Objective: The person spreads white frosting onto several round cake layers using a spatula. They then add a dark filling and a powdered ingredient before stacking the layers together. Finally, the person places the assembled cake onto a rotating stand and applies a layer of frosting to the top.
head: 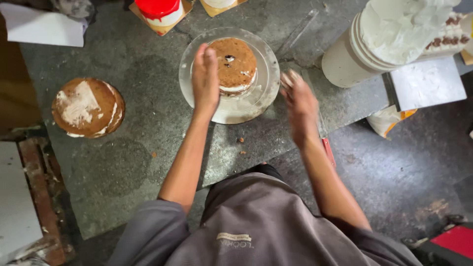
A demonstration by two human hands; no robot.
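Cake (237, 65), round, brown and layered with white cream, sits on a silver turntable (261, 101) near the counter's (148, 162) far edge. In the head view, the left hand (205, 81) stands edge-on with flat fingers just beside the cake's left side, holding nothing. The right hand (298, 101) hovers blurred off the turntable's right rim; whether its fingers grip anything I cannot tell. A stack of cake layers (87, 107) lies near the left edge. White tubs (362, 49) stand at the far right corner.
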